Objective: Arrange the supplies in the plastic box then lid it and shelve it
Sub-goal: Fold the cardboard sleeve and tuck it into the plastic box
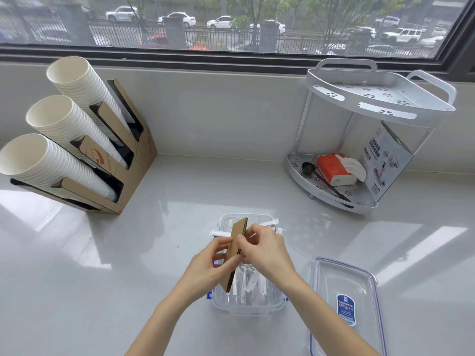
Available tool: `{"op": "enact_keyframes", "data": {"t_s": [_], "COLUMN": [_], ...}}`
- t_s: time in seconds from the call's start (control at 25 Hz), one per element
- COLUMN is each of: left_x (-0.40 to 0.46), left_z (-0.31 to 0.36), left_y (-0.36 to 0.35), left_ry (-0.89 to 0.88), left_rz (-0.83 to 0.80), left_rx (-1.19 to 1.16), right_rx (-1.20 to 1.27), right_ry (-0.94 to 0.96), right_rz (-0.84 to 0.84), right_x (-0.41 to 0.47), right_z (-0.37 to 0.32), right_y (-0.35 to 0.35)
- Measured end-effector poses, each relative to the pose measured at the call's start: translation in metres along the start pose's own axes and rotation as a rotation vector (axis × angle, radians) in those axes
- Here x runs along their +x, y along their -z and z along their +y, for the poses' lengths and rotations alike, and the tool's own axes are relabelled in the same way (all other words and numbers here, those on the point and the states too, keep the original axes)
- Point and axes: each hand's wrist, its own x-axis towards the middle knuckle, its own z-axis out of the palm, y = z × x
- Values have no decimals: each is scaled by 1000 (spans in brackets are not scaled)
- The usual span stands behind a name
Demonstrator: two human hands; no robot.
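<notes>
The left hand (pixel 209 263) and the right hand (pixel 264 249) both pinch a brown cardboard strip (pixel 236 253), one on each face, holding it on edge over the clear plastic box (pixel 248 303). The strip runs lengthwise along the box, its lower end down inside. The box stands open on the grey counter (pixel 128 265), directly in front of the person. White wrapped sticks (pixel 221 233), possibly straws or stirrers, lie across the far rim of the box; further pieces lie inside it, too blurred to identify. The lid (pixel 345 301) lies flat on the counter just to the right of the box, label up. A two-tier corner shelf (pixel 380 106) stands at the far right against the wall. A cardboard holder with three stacks of paper cups (pixel 64 119) stands at the far left.
</notes>
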Motion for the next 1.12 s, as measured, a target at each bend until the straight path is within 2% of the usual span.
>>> {"op": "enact_keyframes", "data": {"t_s": [0.2,0.4,0.76,0.92,1.12], "left_x": [-3,-8,-2,0,2], "left_z": [-8,-18,-41,-49,-52], "left_y": [-3,-7,-14,-15,-14], "left_ry": [32,-17,-75,-44,-31], "left_rz": [103,144,295,279,266], "left_rx": [123,192,350,452,543], "right_rx": [-99,-190,-181,-223,-197], "right_ry": [-10,-30,-55,-59,-64], "right_rz": [-41,-93,-160,-225,-222], "right_x": [3,9,20,18,19], "right_z": [4,16,34,45,51], "right_y": [-9,-24,-44,-50,-53]}}
